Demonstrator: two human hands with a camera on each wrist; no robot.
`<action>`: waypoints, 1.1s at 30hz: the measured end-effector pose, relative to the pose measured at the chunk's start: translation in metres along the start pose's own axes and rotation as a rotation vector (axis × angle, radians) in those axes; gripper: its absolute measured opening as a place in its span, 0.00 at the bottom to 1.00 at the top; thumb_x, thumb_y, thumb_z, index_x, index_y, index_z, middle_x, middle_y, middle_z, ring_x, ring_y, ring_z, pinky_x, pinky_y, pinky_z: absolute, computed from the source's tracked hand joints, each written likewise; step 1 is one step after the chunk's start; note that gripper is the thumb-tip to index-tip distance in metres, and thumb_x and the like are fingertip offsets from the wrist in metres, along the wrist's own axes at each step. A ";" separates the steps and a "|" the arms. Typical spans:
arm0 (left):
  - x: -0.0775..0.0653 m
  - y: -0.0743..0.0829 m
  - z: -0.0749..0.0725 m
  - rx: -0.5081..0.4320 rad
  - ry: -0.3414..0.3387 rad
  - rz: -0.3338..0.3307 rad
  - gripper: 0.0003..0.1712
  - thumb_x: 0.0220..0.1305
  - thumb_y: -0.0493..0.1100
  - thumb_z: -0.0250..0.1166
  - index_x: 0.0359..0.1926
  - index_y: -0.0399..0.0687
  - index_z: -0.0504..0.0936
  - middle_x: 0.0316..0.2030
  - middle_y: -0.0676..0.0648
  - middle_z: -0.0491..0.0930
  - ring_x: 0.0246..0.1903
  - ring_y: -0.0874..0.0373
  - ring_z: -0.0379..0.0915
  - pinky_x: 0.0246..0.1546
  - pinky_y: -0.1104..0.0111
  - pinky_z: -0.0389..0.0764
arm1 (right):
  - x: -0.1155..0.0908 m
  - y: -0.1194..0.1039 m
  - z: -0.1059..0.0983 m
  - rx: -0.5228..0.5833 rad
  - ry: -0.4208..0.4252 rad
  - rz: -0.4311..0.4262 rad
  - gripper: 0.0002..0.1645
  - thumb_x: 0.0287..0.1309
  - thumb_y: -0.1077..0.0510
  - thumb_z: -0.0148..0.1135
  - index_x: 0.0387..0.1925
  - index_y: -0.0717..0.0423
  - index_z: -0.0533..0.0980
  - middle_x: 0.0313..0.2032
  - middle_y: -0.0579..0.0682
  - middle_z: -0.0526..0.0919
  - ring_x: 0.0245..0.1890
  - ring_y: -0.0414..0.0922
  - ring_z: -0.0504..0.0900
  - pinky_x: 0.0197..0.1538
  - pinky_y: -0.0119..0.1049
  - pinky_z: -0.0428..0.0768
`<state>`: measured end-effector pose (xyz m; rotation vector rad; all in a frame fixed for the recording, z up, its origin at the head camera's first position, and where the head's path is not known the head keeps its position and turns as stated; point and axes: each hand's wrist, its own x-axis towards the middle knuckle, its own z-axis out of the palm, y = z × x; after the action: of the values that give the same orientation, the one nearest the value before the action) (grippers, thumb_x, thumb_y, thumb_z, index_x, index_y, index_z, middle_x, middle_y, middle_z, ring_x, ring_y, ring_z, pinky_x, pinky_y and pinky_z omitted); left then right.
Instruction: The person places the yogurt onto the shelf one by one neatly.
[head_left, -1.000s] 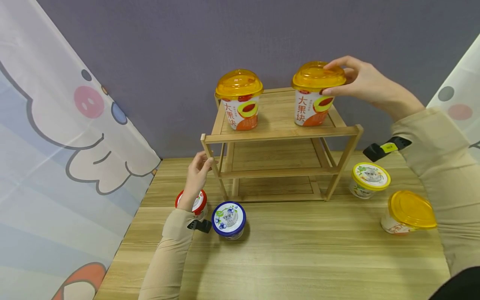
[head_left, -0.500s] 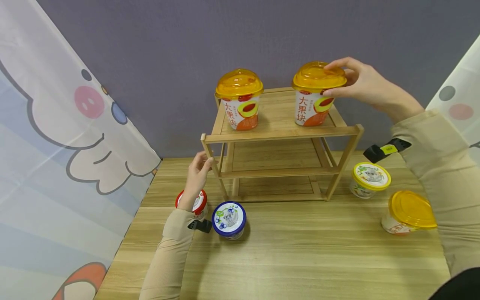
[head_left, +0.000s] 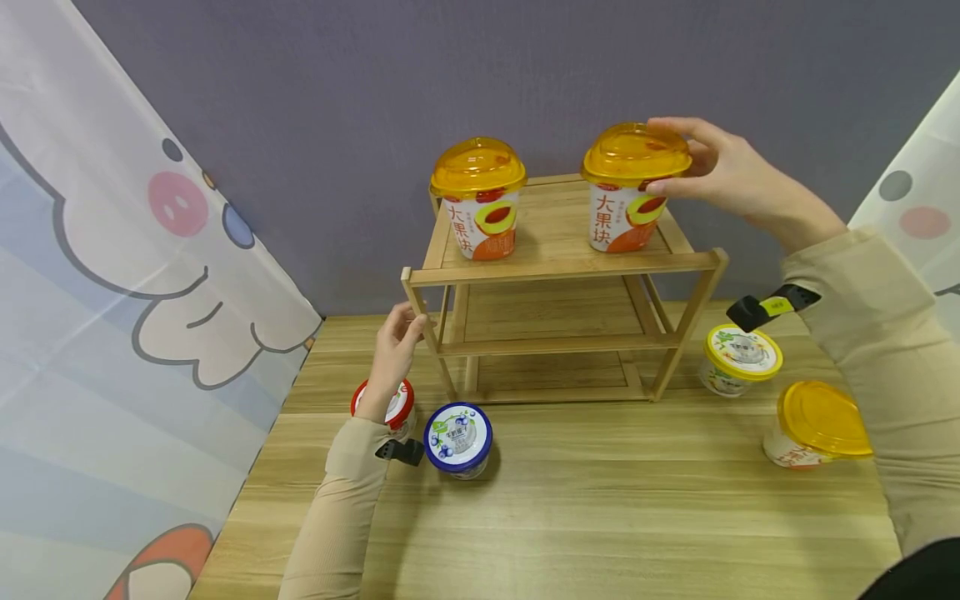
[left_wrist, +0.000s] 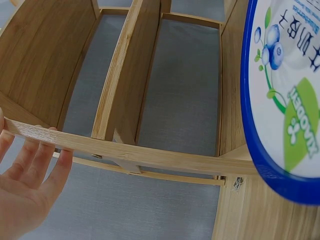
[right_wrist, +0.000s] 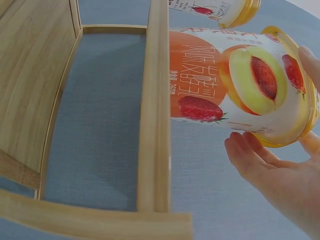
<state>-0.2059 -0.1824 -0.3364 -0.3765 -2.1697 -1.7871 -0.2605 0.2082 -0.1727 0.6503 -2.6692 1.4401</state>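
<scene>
My right hand [head_left: 723, 171] is round the right side of a yogurt cup [head_left: 611, 217] with a domed orange lid, thumb below the lid's rim and index finger along its edge. This cup, printed with a cut peach, stands on the top board at the right. In the right wrist view, the fingers [right_wrist: 250, 155] lie along the lid side of the cup [right_wrist: 260, 82]. A matching cup [head_left: 480, 229] stands at the top left. My left hand [head_left: 395, 342] pinches the front left leg of the wooden rack [head_left: 570, 271]; its fingertips show behind that leg in the left wrist view.
Below my left forearm is a red-lidded tub [head_left: 397, 407], partly hidden, beside a blue-lidded tub [head_left: 457, 437]. Right of the rack stand a yellow-lidded tub [head_left: 742, 354] and another orange-lidded cup [head_left: 821, 421], partly behind my right sleeve. A grey wall [head_left: 337, 150] backs the rack.
The right-hand cup has shifted very slightly left, and my right index finger has slid back along the lid's edge. My left hand keeps its place on the leg.
</scene>
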 end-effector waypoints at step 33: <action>-0.001 0.000 -0.001 0.020 0.004 0.002 0.15 0.64 0.33 0.49 0.50 0.28 0.67 0.39 0.27 0.71 0.34 0.62 0.71 0.42 0.66 0.76 | -0.060 0.036 0.027 -0.059 0.428 -0.064 0.22 0.62 0.50 0.47 0.58 0.47 0.65 0.50 0.43 0.74 0.43 0.28 0.71 0.50 0.22 0.67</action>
<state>-0.2049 -0.1833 -0.3367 -0.3693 -2.1818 -1.7629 -0.2150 0.2244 -0.2306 0.3665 -2.3270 1.3023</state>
